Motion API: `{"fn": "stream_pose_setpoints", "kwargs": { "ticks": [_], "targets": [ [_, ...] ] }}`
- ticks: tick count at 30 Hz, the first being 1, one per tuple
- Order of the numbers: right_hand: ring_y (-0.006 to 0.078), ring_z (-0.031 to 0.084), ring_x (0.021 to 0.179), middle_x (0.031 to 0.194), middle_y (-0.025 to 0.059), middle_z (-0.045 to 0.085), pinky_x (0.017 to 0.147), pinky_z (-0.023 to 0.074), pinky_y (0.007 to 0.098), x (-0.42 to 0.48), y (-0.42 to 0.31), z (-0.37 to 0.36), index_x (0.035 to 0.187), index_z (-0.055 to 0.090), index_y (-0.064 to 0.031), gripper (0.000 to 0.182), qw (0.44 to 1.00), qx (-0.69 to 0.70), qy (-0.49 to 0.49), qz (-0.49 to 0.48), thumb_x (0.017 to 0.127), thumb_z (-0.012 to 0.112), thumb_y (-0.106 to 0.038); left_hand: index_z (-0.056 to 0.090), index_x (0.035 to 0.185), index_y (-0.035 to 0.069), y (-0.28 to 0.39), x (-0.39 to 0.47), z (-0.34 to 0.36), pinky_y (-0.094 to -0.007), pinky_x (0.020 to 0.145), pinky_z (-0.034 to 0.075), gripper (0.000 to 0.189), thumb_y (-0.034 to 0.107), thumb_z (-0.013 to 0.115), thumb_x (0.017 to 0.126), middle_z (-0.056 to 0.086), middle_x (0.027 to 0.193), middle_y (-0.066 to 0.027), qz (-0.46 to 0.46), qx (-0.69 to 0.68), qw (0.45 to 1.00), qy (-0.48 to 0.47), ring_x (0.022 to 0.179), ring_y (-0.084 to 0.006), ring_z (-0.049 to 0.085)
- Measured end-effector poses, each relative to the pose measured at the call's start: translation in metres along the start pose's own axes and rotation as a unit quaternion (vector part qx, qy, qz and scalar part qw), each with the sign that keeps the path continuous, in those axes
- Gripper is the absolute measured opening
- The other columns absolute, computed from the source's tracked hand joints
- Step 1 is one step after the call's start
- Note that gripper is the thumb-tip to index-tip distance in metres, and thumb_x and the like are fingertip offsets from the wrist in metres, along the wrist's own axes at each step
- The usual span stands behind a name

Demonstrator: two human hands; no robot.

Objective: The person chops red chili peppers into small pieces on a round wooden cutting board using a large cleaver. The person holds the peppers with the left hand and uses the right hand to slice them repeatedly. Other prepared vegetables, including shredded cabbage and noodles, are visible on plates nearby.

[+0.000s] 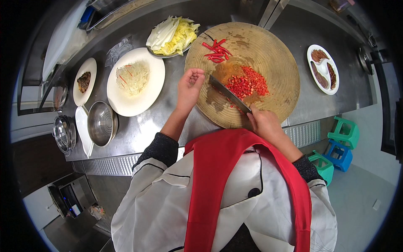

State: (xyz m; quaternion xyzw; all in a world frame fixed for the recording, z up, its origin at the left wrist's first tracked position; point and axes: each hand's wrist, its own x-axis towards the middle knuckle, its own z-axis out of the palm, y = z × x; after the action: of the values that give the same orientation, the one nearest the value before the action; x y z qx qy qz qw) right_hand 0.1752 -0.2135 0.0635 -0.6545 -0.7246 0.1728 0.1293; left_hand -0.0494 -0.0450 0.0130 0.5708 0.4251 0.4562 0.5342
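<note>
My right hand (pixel 266 121) is closed around the handle of a cleaver (pixel 231 95), whose blade slants over a round wooden chopping block (pixel 280 63). Chopped red chilies (pixel 247 83) lie along the blade's far side, with a few bits on its near side. Several whole red chilies (pixel 217 50) rest near the block's far left part. Beside the blade's tip, at the block's left edge, my left hand (pixel 192 82) is raised with its fingers curled and nothing visible in it. Whether the fingers fully close on the palm is hard to tell.
Left of the block stand a bowl of sliced cabbage (pixel 173 37), a large white plate (pixel 154 78) with pale shreds, a smaller plate (pixel 91 66) with dark food and a metal bowl (pixel 102 123). A divided white dish (pixel 321 69) with sliced food is at right. Plastic stools (pixel 344 132) stand beyond the counter.
</note>
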Motion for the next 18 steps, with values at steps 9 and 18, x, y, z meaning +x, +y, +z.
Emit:
{"fn": "stream_pose_setpoints", "kwargs": {
  "ticks": [9,18],
  "targets": [
    [0.0425,0.063,0.065,0.067,0.0231,0.062,0.061,0.0484,0.0530,-0.003,-0.001,-0.015,0.100,0.056,-0.0003,0.022,0.999,0.027,-0.010,0.026,0.093,0.057,-0.021,0.066,0.088,0.002,0.015,-0.005,0.001,-0.0286,0.074,0.045,0.008,0.009,0.069,0.088,0.059,0.084,-0.0064,0.137,0.152,0.978,0.032,0.078,-0.0165,0.056],
    [0.0441,0.062,0.067,0.069,0.0246,0.062,0.063,0.0478,0.0538,-0.010,0.001,-0.032,0.104,0.057,0.0009,0.023,0.998,0.037,-0.013,0.044,0.094,0.057,-0.020,0.070,0.097,0.007,0.042,-0.021,0.019,-0.0366,0.080,0.043,0.016,0.005,0.067,0.082,0.057,0.092,-0.0093,0.272,0.291,0.917,-0.001,0.088,-0.0273,0.055]
  ]
}}
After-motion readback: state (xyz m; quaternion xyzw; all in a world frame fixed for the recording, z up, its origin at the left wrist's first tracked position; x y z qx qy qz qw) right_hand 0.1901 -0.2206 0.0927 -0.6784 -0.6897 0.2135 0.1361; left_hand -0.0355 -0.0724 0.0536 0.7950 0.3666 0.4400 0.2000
